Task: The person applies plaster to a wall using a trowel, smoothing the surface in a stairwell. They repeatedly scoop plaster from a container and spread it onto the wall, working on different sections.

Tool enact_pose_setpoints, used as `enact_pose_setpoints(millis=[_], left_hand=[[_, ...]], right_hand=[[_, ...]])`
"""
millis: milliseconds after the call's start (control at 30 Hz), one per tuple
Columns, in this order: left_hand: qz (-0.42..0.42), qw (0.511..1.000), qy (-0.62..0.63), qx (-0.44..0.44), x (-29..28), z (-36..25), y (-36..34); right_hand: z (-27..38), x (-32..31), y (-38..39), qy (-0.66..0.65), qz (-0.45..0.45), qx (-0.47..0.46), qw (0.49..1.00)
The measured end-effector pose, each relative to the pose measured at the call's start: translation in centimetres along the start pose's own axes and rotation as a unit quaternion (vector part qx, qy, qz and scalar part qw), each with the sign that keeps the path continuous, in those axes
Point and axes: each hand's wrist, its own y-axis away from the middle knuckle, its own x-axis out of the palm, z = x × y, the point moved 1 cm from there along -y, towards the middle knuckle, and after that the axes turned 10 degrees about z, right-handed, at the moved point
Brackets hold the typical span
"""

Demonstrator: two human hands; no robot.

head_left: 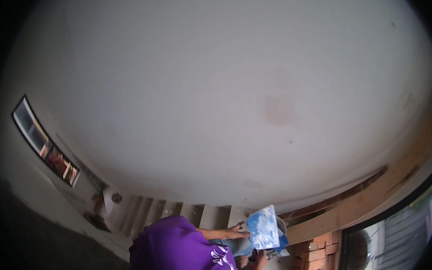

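My purple-shirted torso fills the lower middle, and both forearms reach to the right. In front of my hands is a flat, rectangular blue plastering board (263,229), smeared with white paste and held tilted. My right hand (258,258) is closed at its lower edge, on what looks like a dark handle. Beside the left edge of the board, my left hand (238,231) has its thumb and fingers apart; its fingertips reach that edge, and whether they touch is unclear. A bucket (281,224) stands partly hidden behind the board, with more blue at its side.
Concrete stairs (151,209) descend at the left, along a large pale wall (224,100) with patches. A window (45,141) is set in the left wall. Long planks (342,211) lie at the right, above stacked red bricks (317,257) near a dark-framed opening.
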Motion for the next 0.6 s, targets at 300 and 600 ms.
enact_pose_setpoints(millis=[300, 600], left_hand=[[-0.151, 0.952, 0.210, 0.161, -1.3, -7.8, 7.6], [-0.195, 0.928, 0.244, 0.204, -0.8, -9.3, 9.2]], right_hand=[[8.8, 10.6, 0.0, -0.099, 0.066, 0.000, 0.993], [10.4, 11.0, -0.1, -0.038, 0.122, -0.043, 0.991]])
